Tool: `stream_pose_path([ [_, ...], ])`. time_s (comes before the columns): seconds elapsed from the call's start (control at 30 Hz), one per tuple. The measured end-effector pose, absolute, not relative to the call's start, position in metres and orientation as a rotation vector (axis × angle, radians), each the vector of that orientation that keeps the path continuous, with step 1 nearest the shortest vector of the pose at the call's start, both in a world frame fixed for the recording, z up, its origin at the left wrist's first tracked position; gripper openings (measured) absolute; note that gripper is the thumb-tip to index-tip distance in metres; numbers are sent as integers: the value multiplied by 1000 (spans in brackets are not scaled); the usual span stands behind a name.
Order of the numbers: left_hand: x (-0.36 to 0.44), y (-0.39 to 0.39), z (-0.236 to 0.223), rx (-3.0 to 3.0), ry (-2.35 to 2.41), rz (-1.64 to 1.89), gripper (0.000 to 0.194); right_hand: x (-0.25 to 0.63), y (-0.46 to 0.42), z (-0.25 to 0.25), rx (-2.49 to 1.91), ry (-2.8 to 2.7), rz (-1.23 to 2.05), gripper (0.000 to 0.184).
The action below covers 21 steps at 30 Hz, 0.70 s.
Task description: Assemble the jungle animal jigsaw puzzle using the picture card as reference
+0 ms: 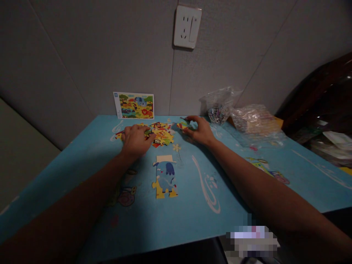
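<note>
Below me I have the blue surface spread out, with the picture card upright against the wall at its far edge. The puzzle pile lies between the two hands. My left hand covers the pile's left side, fingers curled; I cannot tell whether they grip anything. Nearer me, the joined elephant section lies flat, well apart from all the fingers. My right hand pinches a small puzzle piece between narrowed thumb and forefinger, just right of the pile.
</note>
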<state>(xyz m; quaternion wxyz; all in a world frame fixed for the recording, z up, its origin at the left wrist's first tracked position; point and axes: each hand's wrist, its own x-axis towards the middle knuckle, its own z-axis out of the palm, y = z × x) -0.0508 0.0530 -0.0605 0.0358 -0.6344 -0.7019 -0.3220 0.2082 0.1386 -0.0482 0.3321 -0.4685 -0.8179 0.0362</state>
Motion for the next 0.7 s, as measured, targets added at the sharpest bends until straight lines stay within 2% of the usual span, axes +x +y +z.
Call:
stream_pose_path([
  [0.1, -48, 51, -58, -2056, -2054, -1070, 37, 193, 123, -44, -871, -2219, 57, 49],
  [0.2, -44, 49, -52, -2224, -1914, -1146, 25, 176, 107, -41, -624, -2339, 71, 51],
  [0.37, -44, 50, -48, -2272, -1880, -1210, 18, 170, 104, -41, -566, -2375, 69, 55],
  [0.47, -45, 52, -49, -2201, -1930, -1235, 17, 179, 113, -46, -833, -2323, -30, 58],
  [0.57, -48, 54, -52, -2104, -2011, -1257, 19, 188, 122, -51, -1375, -2156, -142, 53],
  [0.7, -50, 54, -55, -2036, -2064, -1279, 22, 195, 128, -55, -1736, -2152, -55, 52],
])
